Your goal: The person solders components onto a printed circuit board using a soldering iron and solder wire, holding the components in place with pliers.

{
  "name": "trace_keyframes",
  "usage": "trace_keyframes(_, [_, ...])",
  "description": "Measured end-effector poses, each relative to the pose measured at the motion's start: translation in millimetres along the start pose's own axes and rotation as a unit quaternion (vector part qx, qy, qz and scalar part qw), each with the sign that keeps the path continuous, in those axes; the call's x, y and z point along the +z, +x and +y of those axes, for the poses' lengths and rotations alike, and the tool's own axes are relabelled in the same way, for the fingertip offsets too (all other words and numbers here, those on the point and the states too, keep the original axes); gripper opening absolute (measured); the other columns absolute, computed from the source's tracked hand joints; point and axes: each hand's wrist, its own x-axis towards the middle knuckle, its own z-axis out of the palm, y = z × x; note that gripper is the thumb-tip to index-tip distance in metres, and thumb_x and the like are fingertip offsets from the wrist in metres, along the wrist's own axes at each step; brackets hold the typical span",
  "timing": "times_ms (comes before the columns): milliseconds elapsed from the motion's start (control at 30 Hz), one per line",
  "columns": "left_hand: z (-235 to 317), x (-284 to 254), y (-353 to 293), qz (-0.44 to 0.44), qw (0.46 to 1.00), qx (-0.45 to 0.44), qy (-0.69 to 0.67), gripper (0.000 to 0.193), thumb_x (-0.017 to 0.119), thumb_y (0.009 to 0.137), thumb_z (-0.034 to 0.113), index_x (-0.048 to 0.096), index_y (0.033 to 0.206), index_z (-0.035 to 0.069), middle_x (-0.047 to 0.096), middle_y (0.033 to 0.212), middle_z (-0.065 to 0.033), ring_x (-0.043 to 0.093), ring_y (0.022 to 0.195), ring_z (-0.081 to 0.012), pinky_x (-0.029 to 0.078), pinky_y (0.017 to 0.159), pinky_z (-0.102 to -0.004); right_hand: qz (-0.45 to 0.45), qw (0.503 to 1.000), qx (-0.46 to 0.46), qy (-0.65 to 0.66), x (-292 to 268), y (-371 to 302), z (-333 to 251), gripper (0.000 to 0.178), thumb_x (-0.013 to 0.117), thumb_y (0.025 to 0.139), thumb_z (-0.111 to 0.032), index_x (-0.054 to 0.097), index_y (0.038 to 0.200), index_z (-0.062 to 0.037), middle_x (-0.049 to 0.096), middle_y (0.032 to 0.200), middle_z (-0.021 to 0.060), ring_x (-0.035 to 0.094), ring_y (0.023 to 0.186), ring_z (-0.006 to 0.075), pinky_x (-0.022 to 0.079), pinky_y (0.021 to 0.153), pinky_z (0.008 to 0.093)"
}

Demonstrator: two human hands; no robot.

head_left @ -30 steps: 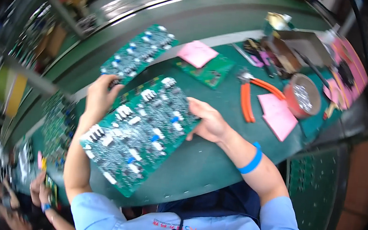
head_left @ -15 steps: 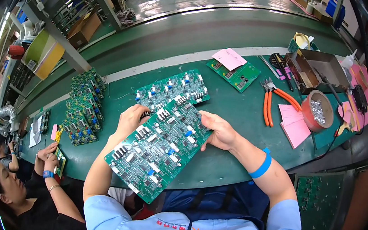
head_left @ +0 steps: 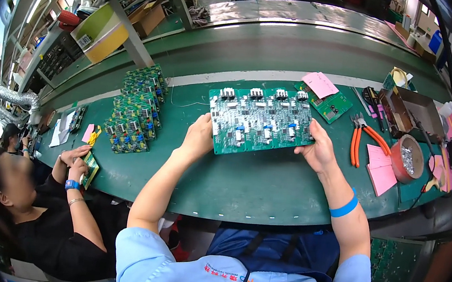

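A green circuit board panel [head_left: 261,123], with white connectors along its far edge and several blue parts, is held up over the bench between my two hands. My left hand [head_left: 200,137] is closed on its left end, with the fingers mostly behind the board. At the right end my right hand [head_left: 319,147] grips the edge, thumb uppermost and fingers underneath. The panel lies nearly level, its component side facing me. What lies directly behind it is hidden. Past its right end, a smaller green board [head_left: 331,107] rests on the bench under a pink paper slip [head_left: 320,85].
Stacked circuit boards [head_left: 137,111] stand left. Orange-handled pliers [head_left: 356,145], pink papers [head_left: 381,172], a round tub of small metal parts [head_left: 404,159] and a metal tray [head_left: 416,112] lie right. A co-worker's hands [head_left: 76,162] hold a small board at left.
My hands have turned the panel from a steep slant to nearly level and moved it farther over the bench. The other panel, visible on the bench before, no longer shows. The view has shifted.
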Motion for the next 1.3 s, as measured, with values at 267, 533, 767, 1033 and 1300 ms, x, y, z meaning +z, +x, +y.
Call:
trace_keyframes(267, [21, -13, -8, 0.146, 0.955, -0.097, -0.241, 0.013, 0.051, 0.075, 0.010, 0.055, 0.080, -0.001, 0.055, 0.069, -0.0062, 0.051, 0.057, -0.0105, 0.042, 0.053, -0.0210, 0.050, 0.998, -0.036, -0.028, -2, -2, -6, 0.027, 0.032, 0.085, -0.026, 0.039, 0.102, -0.0056, 0.052, 0.091, 0.0064, 0.056, 0.072, 0.0146, 0.049, 0.048, 0.0273])
trace_keyframes(533, [19, -6, -24, -0.154, 0.605, -0.220, -0.749, 0.060, 0.029, 0.078, 0.052, 0.052, 0.079, -0.004, 0.054, 0.060, -0.0078, 0.051, 0.048, -0.0161, 0.043, 0.042, -0.0263, 0.065, 0.977, -0.144, -0.141, 27, -13, -10, 0.029, 0.035, 0.084, -0.026, 0.035, 0.104, -0.0051, 0.051, 0.090, 0.0074, 0.055, 0.073, 0.0161, 0.049, 0.052, 0.0288])
trace_keyframes(767, [9, -11, -24, -0.249, 0.280, -0.146, -0.915, 0.080, 0.023, 0.074, 0.061, 0.032, 0.111, -0.010, 0.045, 0.100, -0.0273, 0.051, 0.087, -0.0354, 0.049, 0.056, -0.0434, -0.085, 0.749, -0.401, -0.520, 24, -41, 6, 0.034, 0.038, 0.083, -0.024, 0.029, 0.107, -0.0024, 0.050, 0.091, 0.0138, 0.053, 0.077, 0.0221, 0.044, 0.066, 0.0365])
trace_keyframes(1033, [3, -9, -28, -0.171, 0.308, -0.044, -0.935, 0.062, 0.027, 0.076, 0.053, 0.029, 0.118, 0.008, 0.039, 0.113, -0.0201, 0.046, 0.091, -0.0404, 0.047, 0.059, -0.0488, -0.080, 0.451, -0.564, -0.687, 42, -28, -13, 0.025, 0.055, 0.066, -0.014, 0.046, 0.090, -0.0141, 0.049, 0.102, 0.0139, 0.048, 0.093, 0.0296, 0.036, 0.079, 0.0409])
trace_keyframes(1300, [28, -14, -24, -0.112, 0.415, -0.161, -0.888, 0.060, 0.029, 0.077, 0.053, 0.031, 0.119, 0.010, 0.038, 0.117, -0.0111, 0.037, 0.106, -0.0265, 0.032, 0.085, -0.0426, 0.039, 0.453, -0.502, -0.736, 23, -12, -13, 0.040, 0.052, 0.064, -0.002, 0.048, 0.103, -0.0087, 0.044, 0.110, 0.0140, 0.040, 0.104, 0.0300, 0.031, 0.085, 0.0396])
